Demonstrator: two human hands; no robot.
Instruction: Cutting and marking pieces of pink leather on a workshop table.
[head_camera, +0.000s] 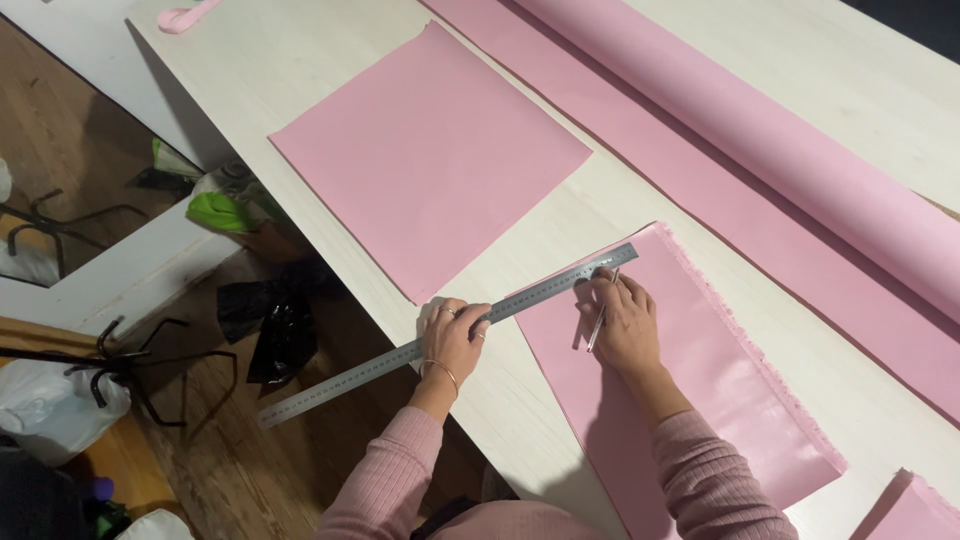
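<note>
Pressing down, left hand (455, 335) holds long steel ruler (450, 335) on pale wooden table (300, 70), fingers together over it. Ruler crosses top edge of glossy pink paper sheet (690, 390). Right hand (622, 325) pinches slim metal pen-like tool (600, 318) beside ruler.

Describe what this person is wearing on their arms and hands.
Both arms wear close-fitting, ribbed-knit pink sleeves that end at the wrists. The left hand is bare of gloves, with a thin bracelet at the wrist and a ring on one finger. The right hand is also ungloved; no jewellery shows on it.
</note>
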